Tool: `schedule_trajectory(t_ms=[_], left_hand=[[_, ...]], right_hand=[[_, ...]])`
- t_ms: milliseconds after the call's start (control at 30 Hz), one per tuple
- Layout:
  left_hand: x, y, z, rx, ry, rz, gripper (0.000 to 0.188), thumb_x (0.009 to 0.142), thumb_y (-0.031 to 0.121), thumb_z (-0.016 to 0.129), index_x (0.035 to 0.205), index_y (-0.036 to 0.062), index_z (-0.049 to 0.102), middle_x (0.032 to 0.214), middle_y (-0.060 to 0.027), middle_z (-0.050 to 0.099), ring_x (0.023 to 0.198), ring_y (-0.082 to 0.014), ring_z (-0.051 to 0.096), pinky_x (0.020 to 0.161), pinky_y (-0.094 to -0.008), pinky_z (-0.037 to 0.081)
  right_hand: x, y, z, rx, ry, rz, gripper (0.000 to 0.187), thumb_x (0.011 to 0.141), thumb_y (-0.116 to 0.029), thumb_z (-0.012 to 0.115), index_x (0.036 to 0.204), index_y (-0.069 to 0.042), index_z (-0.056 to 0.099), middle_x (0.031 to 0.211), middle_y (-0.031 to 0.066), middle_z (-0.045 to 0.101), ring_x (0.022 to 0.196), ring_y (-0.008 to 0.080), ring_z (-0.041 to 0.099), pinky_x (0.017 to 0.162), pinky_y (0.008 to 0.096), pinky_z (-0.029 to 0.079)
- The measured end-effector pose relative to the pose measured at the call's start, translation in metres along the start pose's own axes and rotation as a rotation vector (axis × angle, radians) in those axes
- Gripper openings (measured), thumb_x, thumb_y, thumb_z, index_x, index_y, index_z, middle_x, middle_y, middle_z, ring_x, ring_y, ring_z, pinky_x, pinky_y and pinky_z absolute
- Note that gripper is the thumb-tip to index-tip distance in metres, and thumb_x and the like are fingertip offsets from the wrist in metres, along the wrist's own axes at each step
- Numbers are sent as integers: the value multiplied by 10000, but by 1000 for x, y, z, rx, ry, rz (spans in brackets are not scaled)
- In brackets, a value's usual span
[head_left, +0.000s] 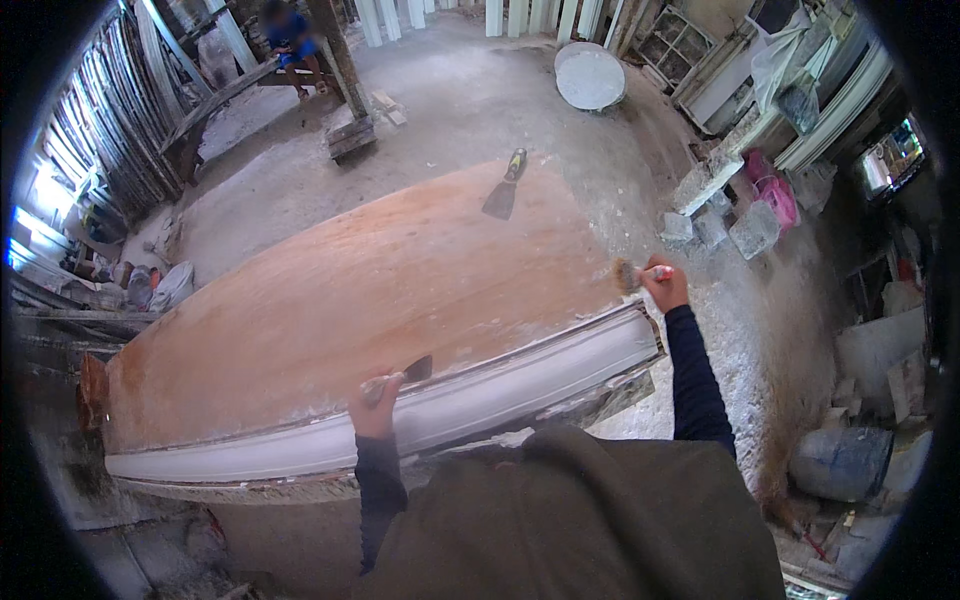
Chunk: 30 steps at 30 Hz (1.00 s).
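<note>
My left hand [372, 408] is closed round the handle of a putty knife [418, 369], its dark blade pointing right over the near edge of a brown tabletop [390, 260]. Along that edge runs a long white moulding [500, 385]. My right hand [666, 287] grips a paintbrush [626, 275], bristles pointing left, above the right end of the tabletop near the moulding's end. A second, wider putty knife [503, 190] lies on the far part of the top, handle away from me.
A white round drum [590, 76] stands at the back. Pink and clear plastic bags [770, 192] lie at the right, with a blue-grey barrel [840, 463] nearer. A wooden post [345, 70] rises at the far left; behind it a person [290, 40] sits. White strips [540, 16] lean at the back.
</note>
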<state>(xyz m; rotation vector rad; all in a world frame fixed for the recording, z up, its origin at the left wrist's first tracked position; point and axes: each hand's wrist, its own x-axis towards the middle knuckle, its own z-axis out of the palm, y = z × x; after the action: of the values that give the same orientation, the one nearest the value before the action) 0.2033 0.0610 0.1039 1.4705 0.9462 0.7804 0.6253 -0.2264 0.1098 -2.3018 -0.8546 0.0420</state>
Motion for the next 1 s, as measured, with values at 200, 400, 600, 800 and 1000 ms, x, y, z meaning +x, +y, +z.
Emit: schedule_trajectory(t_ms=[200,400,600,800,1000], left_hand=[[-19,15,4,-20,-19,-31,248,749,109,643,957,-5,571,808,-69,604,700,-117,579,611,-220,481],[-37,13,5,-89,44,-57,251,751,106,636,970,6,566,838,-65,593,739,-126,578,616,-249,505],[-62,29,20,-183,72,-26,251,741,84,639,958,-19,563,811,-66,591,669,-109,560,590,-212,479],[-91,28,7,-186,138,-31,243,731,83,640,949,4,566,830,-67,574,695,-122,561,603,-224,481],[-106,32,16,-218,225,-39,236,744,73,619,964,10,561,859,-73,574,748,-141,571,609,-236,502]], right_hand=[[-20,2,23,224,-57,-13,142,685,-170,617,687,-48,543,606,109,530,564,172,525,547,281,412],[-19,-34,38,226,13,-199,144,697,-167,626,704,-47,548,606,83,536,570,189,531,544,299,419],[-16,-32,82,344,-283,-14,141,647,-139,674,691,-50,575,567,61,534,551,149,528,531,283,411],[-5,-14,7,-220,195,-79,115,675,-158,606,700,-69,538,625,98,555,624,278,562,564,340,438],[-85,-86,16,312,-28,-233,127,706,-148,644,722,-59,556,653,94,546,618,237,543,602,299,427]])
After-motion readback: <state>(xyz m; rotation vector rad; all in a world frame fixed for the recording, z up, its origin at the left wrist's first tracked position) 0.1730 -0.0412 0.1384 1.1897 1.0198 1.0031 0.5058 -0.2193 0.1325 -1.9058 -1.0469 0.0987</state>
